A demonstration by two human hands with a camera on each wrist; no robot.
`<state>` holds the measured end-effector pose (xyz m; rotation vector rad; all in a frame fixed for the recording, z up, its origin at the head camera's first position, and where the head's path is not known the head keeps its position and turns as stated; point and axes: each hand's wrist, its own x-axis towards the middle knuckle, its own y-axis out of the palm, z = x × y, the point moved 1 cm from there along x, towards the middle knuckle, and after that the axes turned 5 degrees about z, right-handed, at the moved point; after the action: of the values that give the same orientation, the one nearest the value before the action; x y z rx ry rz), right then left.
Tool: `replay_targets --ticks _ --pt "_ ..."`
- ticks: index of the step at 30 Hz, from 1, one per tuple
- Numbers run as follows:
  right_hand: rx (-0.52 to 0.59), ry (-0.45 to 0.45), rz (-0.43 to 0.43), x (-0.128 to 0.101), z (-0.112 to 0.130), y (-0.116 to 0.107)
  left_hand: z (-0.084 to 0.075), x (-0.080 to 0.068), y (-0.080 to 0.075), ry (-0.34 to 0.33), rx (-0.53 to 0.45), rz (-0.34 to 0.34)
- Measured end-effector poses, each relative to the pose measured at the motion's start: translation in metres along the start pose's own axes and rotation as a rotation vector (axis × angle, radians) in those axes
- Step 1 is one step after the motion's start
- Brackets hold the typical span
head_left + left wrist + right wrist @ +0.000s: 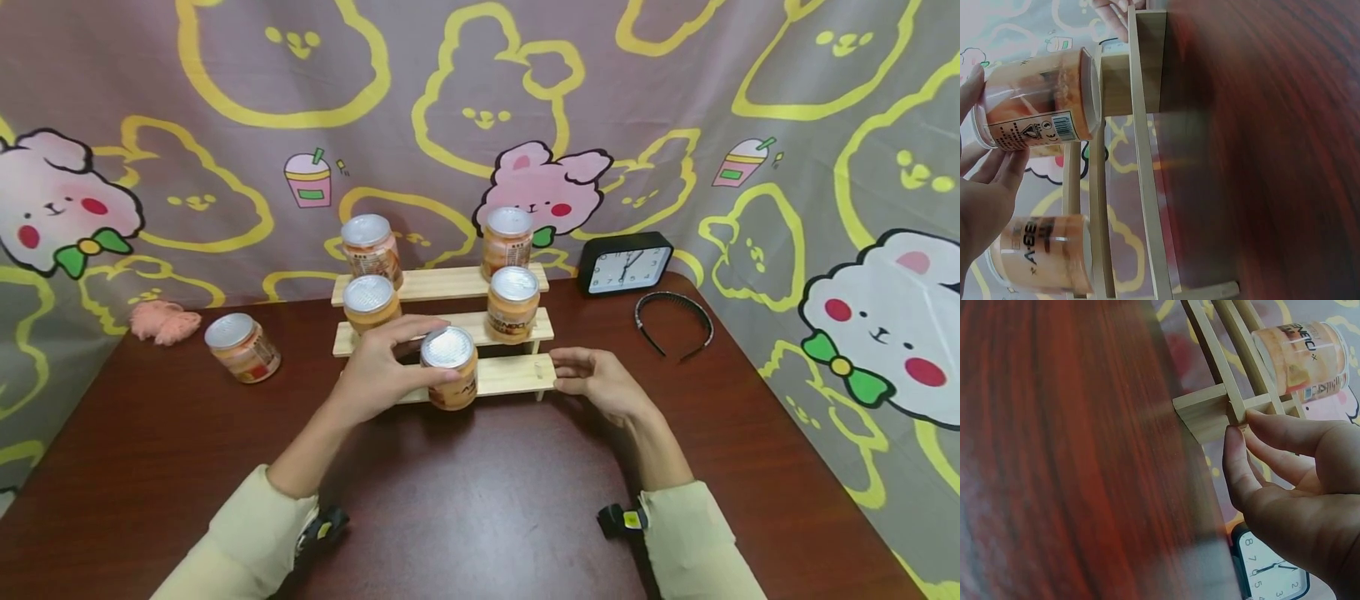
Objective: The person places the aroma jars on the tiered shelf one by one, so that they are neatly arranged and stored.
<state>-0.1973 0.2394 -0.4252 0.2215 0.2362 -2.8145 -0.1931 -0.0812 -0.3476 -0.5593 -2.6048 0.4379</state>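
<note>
Right now my left hand (378,371) has its fingers curled round the jar (449,368) at the front, thumb on the near side and fingertips over the far side just under the foil lid (447,347). The jar sits at, or just above, the lowest step of the wooden stepped rack (510,375); from the head view I cannot tell whether its base is fully down on the board. In the left wrist view the same jar (1038,100) shows as a clear plastic-looking cylinder with orange contents and a printed label, held between my fingers (991,169).

I judge it moderately heavy for its size, stiff in the wall and smooth enough to slip, so a grip round the middle of the body, below the lid rim, seems safest. The foil top looks thin, and I would keep my fingertips off it.

My right hand (600,383) is loosely curled, with thumb and fingertips (1238,440) touching the right end of the lowest step, steadying the rack. That rack looks light and easy to shove.

Further out, four more jars stand on the two upper steps, two to each, and a sixth jar (242,347) stands on the dark wooden table (480,500) well to my left. A black clock (624,263) and a hairband (673,321) lie to my right.
</note>
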Motion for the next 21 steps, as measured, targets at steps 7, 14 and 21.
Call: replay_targets --ticks 7,14,21 --pt "0.005 0.007 0.004 -0.001 0.002 0.001 -0.001 0.007 0.013 0.014 -0.005 0.011" --pt "-0.009 0.014 -0.006 -0.002 0.001 0.000 0.001 0.016 0.028 0.044 -0.029 -0.007" --pt "0.001 0.006 0.006 -0.001 0.001 0.001 0.002 0.022 0.040 0.060 -0.045 -0.042"
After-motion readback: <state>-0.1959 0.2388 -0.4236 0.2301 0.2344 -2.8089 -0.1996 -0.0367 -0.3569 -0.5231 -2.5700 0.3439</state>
